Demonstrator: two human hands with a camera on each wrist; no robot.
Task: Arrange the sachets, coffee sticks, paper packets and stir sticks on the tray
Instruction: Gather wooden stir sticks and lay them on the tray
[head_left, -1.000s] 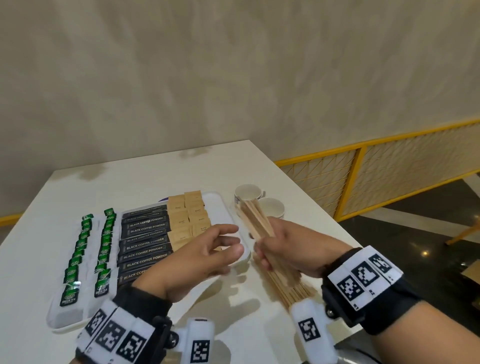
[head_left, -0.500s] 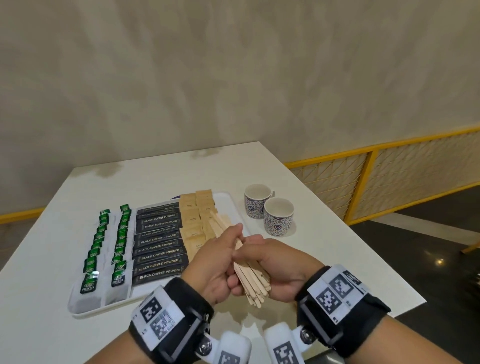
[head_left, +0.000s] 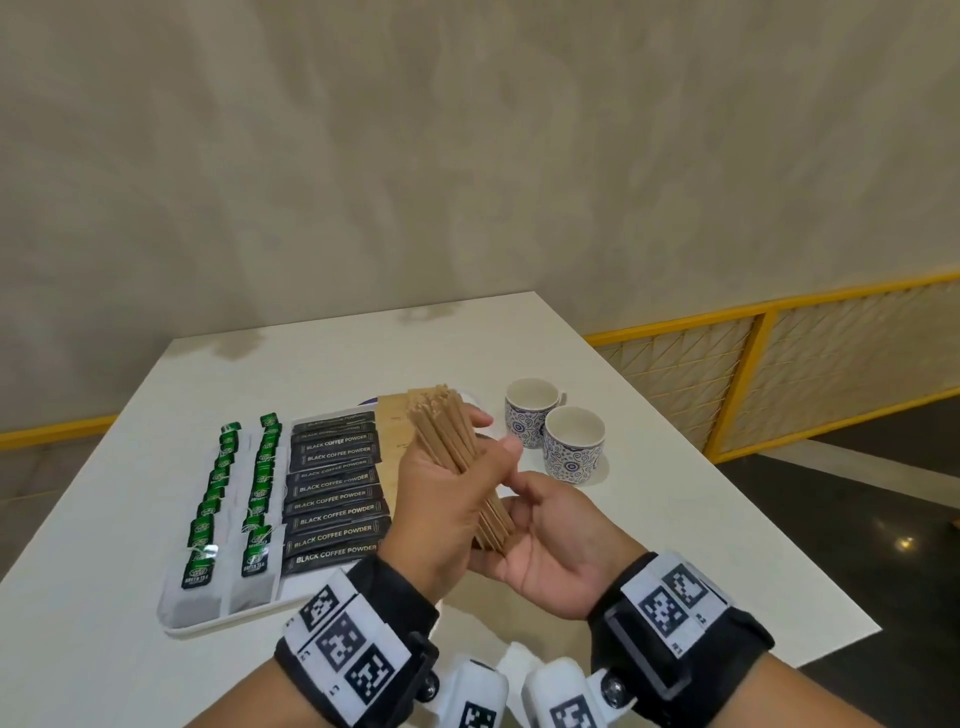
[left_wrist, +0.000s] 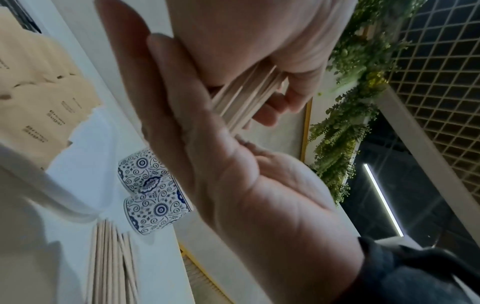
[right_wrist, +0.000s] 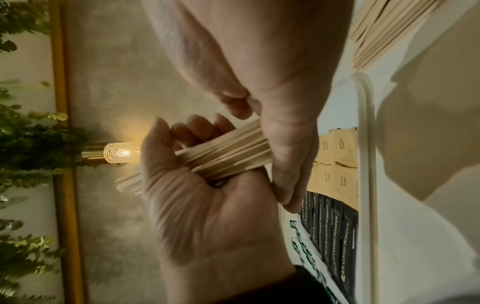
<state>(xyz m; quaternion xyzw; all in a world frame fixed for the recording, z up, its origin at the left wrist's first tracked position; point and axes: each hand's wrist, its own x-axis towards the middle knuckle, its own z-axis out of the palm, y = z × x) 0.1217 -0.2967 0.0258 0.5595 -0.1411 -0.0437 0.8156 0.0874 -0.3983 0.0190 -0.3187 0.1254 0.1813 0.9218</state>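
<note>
Overhead, beige plaster wall (head_left: 467, 156) behind white table (head_left: 363, 353), yellow-framed railing (head_left: 779, 364).

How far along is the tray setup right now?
Mostly done: green tea sachets, black coffee sticks and brown paper packets lie in rows on the tray. In hand: the left hand grips a bundle of stir sticks above the tray, its lower end against the right hand. Left: laying these down, plus more sticks on the table.
</note>
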